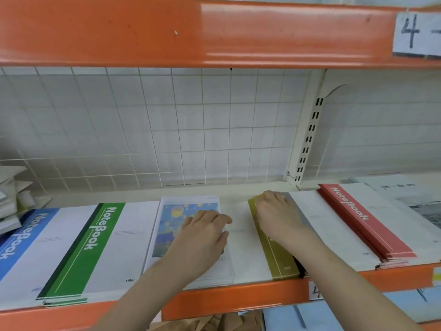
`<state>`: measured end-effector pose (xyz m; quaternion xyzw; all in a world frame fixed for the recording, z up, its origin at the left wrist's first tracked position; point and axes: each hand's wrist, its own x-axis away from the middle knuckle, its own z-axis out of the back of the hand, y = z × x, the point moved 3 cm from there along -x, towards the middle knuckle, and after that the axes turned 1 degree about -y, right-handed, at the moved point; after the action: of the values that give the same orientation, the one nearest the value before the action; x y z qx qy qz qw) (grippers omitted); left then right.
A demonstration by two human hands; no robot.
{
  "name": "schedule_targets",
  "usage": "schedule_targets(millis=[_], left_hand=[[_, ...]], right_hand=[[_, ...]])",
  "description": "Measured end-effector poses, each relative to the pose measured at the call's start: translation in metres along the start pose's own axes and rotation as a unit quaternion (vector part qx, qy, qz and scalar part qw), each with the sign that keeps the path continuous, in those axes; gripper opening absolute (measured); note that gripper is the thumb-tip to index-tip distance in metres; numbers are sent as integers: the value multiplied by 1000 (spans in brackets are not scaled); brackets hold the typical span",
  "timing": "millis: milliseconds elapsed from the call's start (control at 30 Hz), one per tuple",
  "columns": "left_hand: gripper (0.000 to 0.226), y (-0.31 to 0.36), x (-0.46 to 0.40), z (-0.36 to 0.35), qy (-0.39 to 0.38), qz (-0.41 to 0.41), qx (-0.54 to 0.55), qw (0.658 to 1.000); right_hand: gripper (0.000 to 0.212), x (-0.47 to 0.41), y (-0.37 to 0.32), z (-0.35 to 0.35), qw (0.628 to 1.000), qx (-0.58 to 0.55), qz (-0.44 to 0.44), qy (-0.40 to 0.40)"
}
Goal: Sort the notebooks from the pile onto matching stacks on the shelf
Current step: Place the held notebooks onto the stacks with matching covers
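The olive-yellow notebook [274,254] lies flat on the shelf [238,297], on top of a white stack, its spine band at the right side of the white cover. Both hands are on it. The right hand [278,216] lies over the far end of the olive band w/ fingers bent down on the far edge; it seems to grip that corner, but the fingertips are hidden so I cannot tell for sure. The left hand [205,237] rests palm down at the left edge of the same white cover, fingers a bit curved, partly over the painted-cover notebook [174,225] just beside it; whether it pinches the edge or only presses, I cannot tell.

Left of that: a green notebook stack [95,244] w/ "NoteBook" on the band, then a blue notebook stack [26,237] at the frame edge. Right of the olive one: a grey-band notebook [307,223] touching it, partly under the right hand, then a red notebook stack [365,220], several copies high. Further right are white sheets w/ grey print [410,201].

Far left, a loose pile of white booklets [12,192]. Behind is a white wire grid [167,130] and a slotted upright [307,137]. Above, an orange shelf beam [191,32] w/ a paper label "4" [415,32].
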<state>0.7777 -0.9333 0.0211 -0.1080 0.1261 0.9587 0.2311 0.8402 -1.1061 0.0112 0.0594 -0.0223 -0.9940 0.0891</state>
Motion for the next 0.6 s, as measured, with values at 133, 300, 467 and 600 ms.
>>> schedule_targets(millis=[133, 300, 467, 600], left_hand=[[42, -4, -55, -10, -85, 54, -78, 992], [44, -20, -85, -31, -184, 125, -147, 964], [41, -23, -87, -33, -196, 135, -160, 958], [44, -10, -100, -35, -213, 117, -163, 956]], right_hand=[[44, -16, 15, -8, 1000, -12, -16, -19], [48, -24, 24, -22, 999, -46, 0, -11], [42, -37, 35, -24, 996, -81, -14, -32], [40, -46, 40, -24, 993, -102, -24, -61]])
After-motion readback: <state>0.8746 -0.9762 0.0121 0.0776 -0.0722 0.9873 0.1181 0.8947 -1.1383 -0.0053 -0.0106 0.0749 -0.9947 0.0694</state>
